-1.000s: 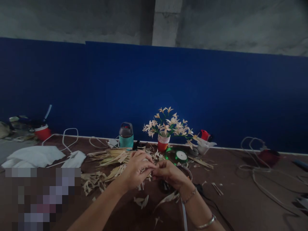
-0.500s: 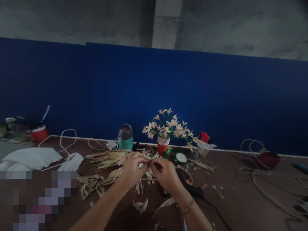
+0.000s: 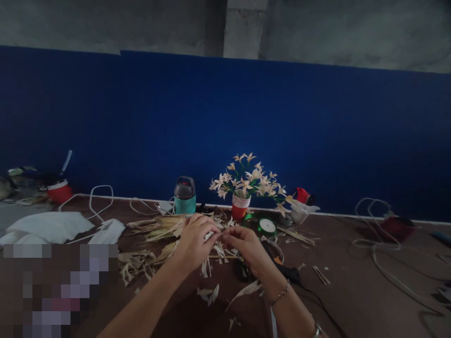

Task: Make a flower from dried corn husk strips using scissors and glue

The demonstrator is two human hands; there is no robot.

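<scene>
My left hand (image 3: 198,238) and my right hand (image 3: 244,244) meet fingertip to fingertip above the middle of the brown table. Both are pinched closed; whatever lies between the fingertips is too small to make out. Beneath and around them are pale husk scraps (image 3: 220,252). Dried corn husks (image 3: 158,228) are heaped to the left of my left hand. Just behind the hands, pale husk flowers (image 3: 255,178) on green stems stand in a stack of red and white paper cups (image 3: 239,209). A green spool of ribbon (image 3: 267,226) lies behind my right hand.
A black-handled tool (image 3: 287,271) with a cord lies beside my right forearm. A teal bottle (image 3: 185,196) stands at the back. White cloth (image 3: 47,226) and a red cup (image 3: 59,191) are at the left, a dark red container (image 3: 398,228) with looped cable at the right.
My fingertips have come closer together and now touch. The right hand's fingers have stretched out more towards the left hand. The whole view has shifted slightly.
</scene>
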